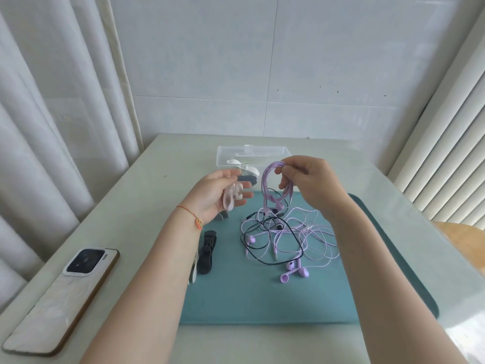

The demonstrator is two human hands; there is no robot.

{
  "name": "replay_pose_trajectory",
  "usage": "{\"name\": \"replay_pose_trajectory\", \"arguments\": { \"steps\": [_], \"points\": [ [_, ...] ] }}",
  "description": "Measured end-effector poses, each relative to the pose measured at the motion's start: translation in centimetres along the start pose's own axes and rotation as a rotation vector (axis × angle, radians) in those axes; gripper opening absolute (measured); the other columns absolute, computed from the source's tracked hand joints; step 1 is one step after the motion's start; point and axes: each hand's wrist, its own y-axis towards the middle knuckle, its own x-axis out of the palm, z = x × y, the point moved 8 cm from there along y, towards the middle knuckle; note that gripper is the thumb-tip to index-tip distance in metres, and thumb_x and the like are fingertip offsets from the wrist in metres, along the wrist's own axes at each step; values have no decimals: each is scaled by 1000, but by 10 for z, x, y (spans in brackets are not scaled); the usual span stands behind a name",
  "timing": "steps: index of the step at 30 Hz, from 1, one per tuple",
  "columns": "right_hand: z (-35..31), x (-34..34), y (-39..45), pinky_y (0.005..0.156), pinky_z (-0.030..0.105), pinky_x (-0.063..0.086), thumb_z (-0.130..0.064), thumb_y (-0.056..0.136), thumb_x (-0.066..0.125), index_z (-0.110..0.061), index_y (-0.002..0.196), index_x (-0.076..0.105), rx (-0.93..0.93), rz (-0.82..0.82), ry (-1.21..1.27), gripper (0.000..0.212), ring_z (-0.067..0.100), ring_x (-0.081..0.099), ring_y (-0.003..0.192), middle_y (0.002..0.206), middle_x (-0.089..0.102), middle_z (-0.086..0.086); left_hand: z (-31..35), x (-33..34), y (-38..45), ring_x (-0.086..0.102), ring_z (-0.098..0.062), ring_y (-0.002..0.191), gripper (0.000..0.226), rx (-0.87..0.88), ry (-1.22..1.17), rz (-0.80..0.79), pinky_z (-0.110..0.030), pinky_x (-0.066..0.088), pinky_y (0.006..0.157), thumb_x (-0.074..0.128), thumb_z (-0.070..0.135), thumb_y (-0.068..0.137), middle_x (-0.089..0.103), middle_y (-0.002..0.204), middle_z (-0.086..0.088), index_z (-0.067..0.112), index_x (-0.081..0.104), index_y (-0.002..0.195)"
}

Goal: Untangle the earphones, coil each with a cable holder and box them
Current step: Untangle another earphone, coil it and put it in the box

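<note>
My right hand point(308, 177) pinches a coiled purple earphone point(270, 185) above the teal mat point(262, 298); its loops, bud and plug hang down. My left hand point(217, 195) is raised to the left of it, palm up, holding a pale pink cable holder point(231, 199). Below the hands, a tangle of purple, pink and black earphones point(286, 240) lies on the mat. A clear plastic box point(252, 156) stands behind the hands, with white and dark holders and some cable inside.
Black cable holders point(207, 252) lie at the mat's left edge, a light one partly hidden by my left forearm. A phone point(65, 298) rests face down at the table's front left. Curtains hang at left, a radiator at right, a wooden seat edge point(464, 240).
</note>
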Motion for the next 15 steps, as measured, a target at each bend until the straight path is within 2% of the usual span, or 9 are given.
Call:
{"name": "replay_pose_trajectory", "arguments": {
  "steps": [2, 4, 5, 7, 9, 11, 13, 15],
  "points": [
    [-2, 0, -1, 71, 43, 52, -4, 94, 51, -11, 84, 69, -6, 0, 10, 21, 21, 57, 64, 70, 68, 11, -4, -11, 2, 69, -28, 75, 27, 11, 233, 48, -30, 59, 62, 49, 0, 97, 61, 106, -20, 9, 50, 122],
    [-5, 2, -1, 70, 42, 52, -4, 94, 51, -11, 83, 68, -16, -5, 8, 22, 21, 57, 63, 69, 67, 10, -10, -11, 0, 62, -31, 81, 25, -30, 470, 6, -30, 53, 70, 50, -1, 95, 54, 102, -20, 17, 51, 114],
    [-5, 4, -1, 69, 41, 52, -3, 94, 51, -12, 82, 68, -16, -9, 6, 22, 21, 57, 63, 68, 67, 9, -14, -7, -2, 57, -29, 82, 23, -57, 539, -36, -29, 50, 71, 47, -1, 95, 53, 100, -18, 18, 51, 107],
    [-6, 6, -1, 66, 37, 51, -3, 94, 51, -15, 80, 67, -13, -14, 9, 25, 20, 56, 63, 66, 66, 7, -13, -9, 0, 58, -25, 86, 28, -57, 588, -14, -26, 51, 73, 45, -1, 95, 60, 106, -14, 18, 55, 113],
    [-5, 7, -1, 65, 32, 50, -3, 94, 51, -17, 78, 67, -11, -15, 12, 27, 19, 56, 63, 65, 66, 5, 3, -24, 3, 63, -21, 88, 31, 88, 672, 181, -27, 54, 75, 44, 2, 94, 67, 113, -10, 17, 63, 114],
    [-4, 9, 0, 63, 28, 49, -4, 94, 51, -15, 80, 68, -12, -19, 10, 25, 18, 57, 62, 65, 66, 5, 21, -43, 3, 63, -23, 94, 33, 254, 1005, 403, -33, 53, 83, 43, 7, 92, 68, 113, -7, 20, 68, 108],
    [-2, 12, 0, 60, 22, 47, -4, 94, 51, -11, 83, 69, -10, -28, -6, 22, 17, 56, 61, 66, 66, 5, 13, -55, 6, 57, -28, 108, 36, 168, 1397, 448, -36, 48, 92, 46, 14, 90, 61, 121, -7, 27, 65, 117],
    [-2, 16, 0, 57, 16, 45, -4, 94, 50, -9, 86, 69, -4, -46, -31, 22, 14, 55, 59, 67, 66, 5, -5, -62, 9, 52, -32, 115, 39, -1, 1572, 417, -37, 43, 95, 49, 22, 89, 56, 125, -9, 32, 58, 126]
  ]
}}
